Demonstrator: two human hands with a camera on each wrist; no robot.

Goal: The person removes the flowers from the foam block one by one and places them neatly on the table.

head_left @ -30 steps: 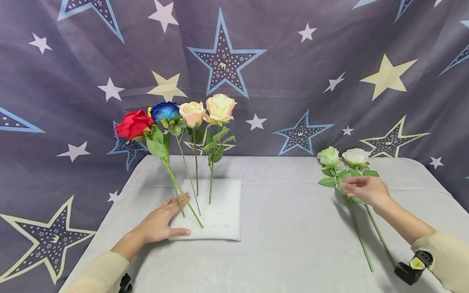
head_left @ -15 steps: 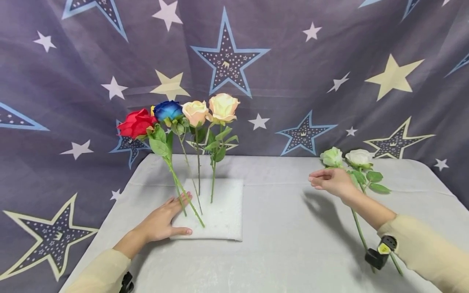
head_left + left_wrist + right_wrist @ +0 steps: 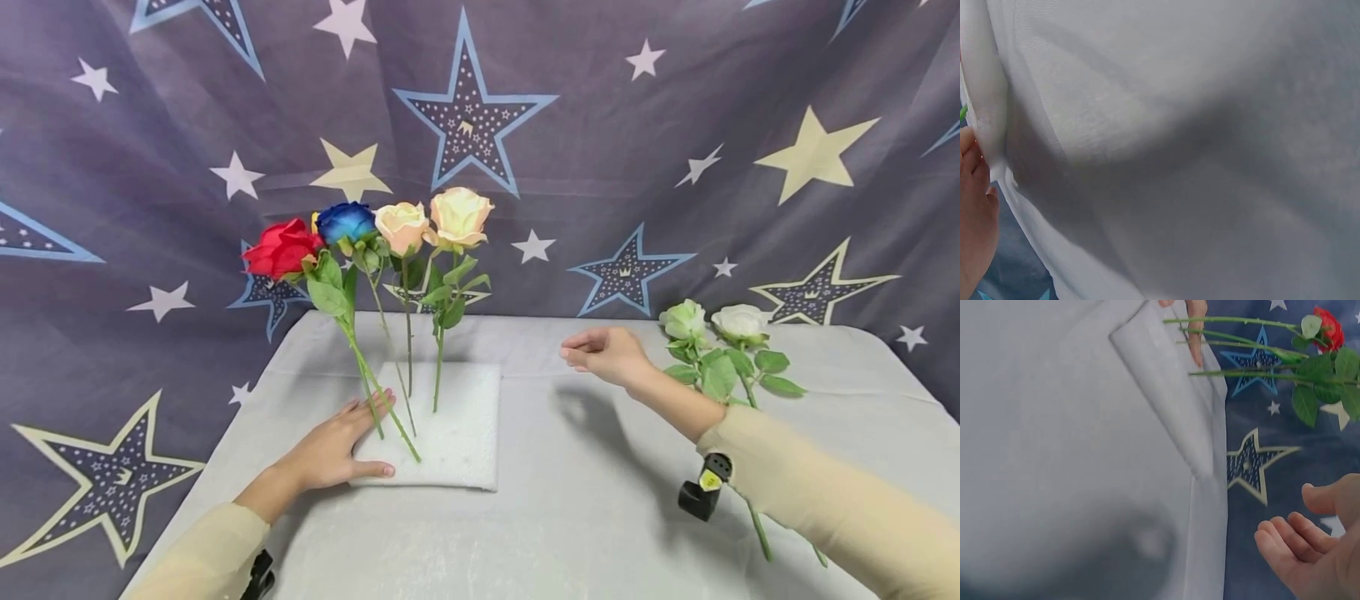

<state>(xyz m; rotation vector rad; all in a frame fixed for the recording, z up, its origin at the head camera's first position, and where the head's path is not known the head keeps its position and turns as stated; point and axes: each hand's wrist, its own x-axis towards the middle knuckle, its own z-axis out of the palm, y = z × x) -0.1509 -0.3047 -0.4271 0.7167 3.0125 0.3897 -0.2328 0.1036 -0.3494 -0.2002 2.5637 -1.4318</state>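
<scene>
My left hand (image 3: pixel 330 450) rests flat on the left side of a white foam block (image 3: pixel 465 442), thumb spread along its near edge. Stems rise from that block: a red rose (image 3: pixel 283 248), a blue rose (image 3: pixel 346 223), a peach rose (image 3: pixel 402 227) and a cream rose (image 3: pixel 461 217). A bit of yellow petal shows behind the blue one. Above the table to the right of the block is my right hand (image 3: pixel 611 357), holding nothing. The right wrist view shows its fingers (image 3: pixel 1300 540) loosely bent and the thumb apart from them.
A pale green rose (image 3: pixel 684 320) and a white rose (image 3: pixel 741 322) lie on the right of the white-covered table (image 3: pixel 555 517), their stems partly behind my right sleeve (image 3: pixel 817 492). A dark star-printed cloth (image 3: pixel 577 167) hangs behind the table.
My right hand has moved left, away from the green and white roses, with nothing in it. My left hand stays on the foam block. The head view has shifted slightly.
</scene>
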